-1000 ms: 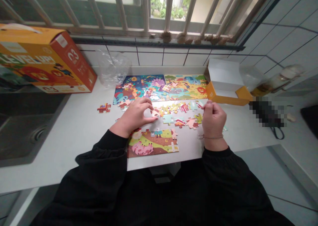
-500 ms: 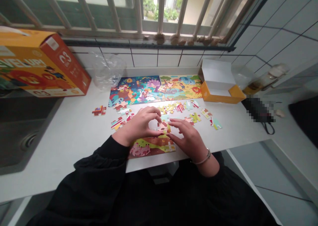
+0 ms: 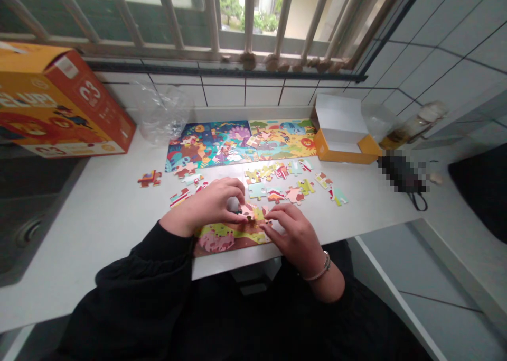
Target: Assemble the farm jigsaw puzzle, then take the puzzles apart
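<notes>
A partly joined puzzle with a pink pig [image 3: 216,240] lies near the counter's front edge. Over its upper edge, my left hand [image 3: 216,202] pinches a pink puzzle piece [image 3: 248,211] between thumb and fingers. My right hand [image 3: 295,231] is closed at the right of that piece, its thumb and fingertips on a small piece [image 3: 268,215] at the puzzle's edge. Loose pieces lie beyond my hands, among them a pink one [image 3: 295,194], a pale blue one [image 3: 257,191] and an orange-red one [image 3: 150,178] far to the left.
Two finished puzzles, one dark blue [image 3: 214,144] and one yellow [image 3: 283,139], lie near the wall. An open yellow box [image 3: 346,149] stands right of them, with a bottle [image 3: 415,126] beyond. A big orange box [image 3: 67,107], plastic wrap [image 3: 162,118] and a sink [image 3: 29,218] are left.
Both hands have come slightly down toward the puzzle's upper edge, bringing the pink piece lower and tilting it. The pieces behind them now show more fully. The whole view has shifted a little.
</notes>
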A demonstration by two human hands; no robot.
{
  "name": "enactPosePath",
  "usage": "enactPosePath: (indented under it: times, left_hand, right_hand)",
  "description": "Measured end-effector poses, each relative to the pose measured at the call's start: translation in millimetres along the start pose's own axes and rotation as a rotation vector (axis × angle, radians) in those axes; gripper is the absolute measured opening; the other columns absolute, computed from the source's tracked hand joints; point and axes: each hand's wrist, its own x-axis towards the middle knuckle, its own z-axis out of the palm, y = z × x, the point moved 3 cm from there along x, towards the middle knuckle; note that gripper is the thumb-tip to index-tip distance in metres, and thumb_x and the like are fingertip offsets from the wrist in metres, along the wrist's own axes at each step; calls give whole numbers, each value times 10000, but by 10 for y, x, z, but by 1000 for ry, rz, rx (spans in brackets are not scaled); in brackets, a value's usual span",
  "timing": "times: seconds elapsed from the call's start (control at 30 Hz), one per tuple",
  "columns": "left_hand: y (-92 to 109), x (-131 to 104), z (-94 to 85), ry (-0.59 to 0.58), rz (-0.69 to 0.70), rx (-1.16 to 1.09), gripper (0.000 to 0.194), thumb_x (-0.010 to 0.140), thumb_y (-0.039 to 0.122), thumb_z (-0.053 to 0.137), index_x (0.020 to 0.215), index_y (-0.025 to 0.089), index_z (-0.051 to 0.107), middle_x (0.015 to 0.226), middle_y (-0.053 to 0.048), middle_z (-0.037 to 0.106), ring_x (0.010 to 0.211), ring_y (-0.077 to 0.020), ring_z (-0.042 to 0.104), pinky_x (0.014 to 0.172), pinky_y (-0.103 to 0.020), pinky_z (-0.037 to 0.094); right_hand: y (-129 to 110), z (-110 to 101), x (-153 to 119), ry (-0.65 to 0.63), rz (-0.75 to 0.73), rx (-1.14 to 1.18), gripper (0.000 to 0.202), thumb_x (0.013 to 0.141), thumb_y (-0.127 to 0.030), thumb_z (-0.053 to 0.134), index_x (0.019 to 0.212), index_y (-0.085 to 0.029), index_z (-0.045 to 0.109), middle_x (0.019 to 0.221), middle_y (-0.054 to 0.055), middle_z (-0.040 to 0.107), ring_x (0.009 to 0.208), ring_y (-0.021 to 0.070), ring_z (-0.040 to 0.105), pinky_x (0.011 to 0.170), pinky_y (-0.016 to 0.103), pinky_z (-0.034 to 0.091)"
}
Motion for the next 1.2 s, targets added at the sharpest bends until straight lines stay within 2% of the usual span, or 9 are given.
enactPosePath:
  times: [0.13,0.23,0.3,0.5,0.73,0.97,1.2]
  left_hand:
    - [-222,-41,-141,123,-153,198,331,868,504,928,919,216,772,1139,-102,736,1103,-317,691,1009,-473,540]
    - [-265,-55,-187,175,-185,213,317,894,507,891,922,218,764,1134,-98,730,1097,-311,684,1014,-468,540]
    - [-256,-51,-179,175,-189,205,312,896,509,881,920,223,760,1130,-94,729,1100,-311,681,1014,-467,540]
    - [-239,-37,-142,158,-205,182,310,884,505,879,946,228,753,1110,-93,712,1096,-315,675,1012,-470,541]
    - [-246,-29,-143,123,-220,173,312,882,495,888,939,226,741,1080,-94,710,1063,-307,671,1004,-458,534]
    - [-280,-28,-126,129,-217,164,329,881,510,886,923,225,728,1056,-85,698,1039,-304,663,972,-449,524]
    - [-246,-28,-142,133,-224,144,366,891,550,865,907,223,704,1074,-92,689,1059,-308,661,946,-440,533]
  right_hand:
    - [381,-238,17,51,188,-298,157,1091,-314,676,1203,-218,733,1187,149,778,1128,341,722,1028,533,584]
    - [612,-302,-5,0,262,-416,185,1070,-317,659,1200,-193,704,1194,168,771,1128,368,700,1000,531,559]
    - [673,-290,-22,-31,273,-422,155,1074,-311,645,1167,-200,697,1176,156,776,1115,359,700,999,512,545]
    - [640,-258,-38,-17,306,-370,110,1070,-303,637,1084,-218,705,1091,124,780,1027,320,708,938,458,539]
    - [609,-360,-132,-2,374,-304,140,1032,-340,666,1095,-227,720,1045,101,789,860,268,712,848,427,568]
    - [483,-479,-329,-62,384,-289,193,1043,-375,674,1158,-229,725,1068,101,812,816,262,725,803,421,589]
    - [609,-604,-394,-137,415,-277,240,1053,-345,633,1240,-253,752,998,67,815,812,262,758,789,408,604]
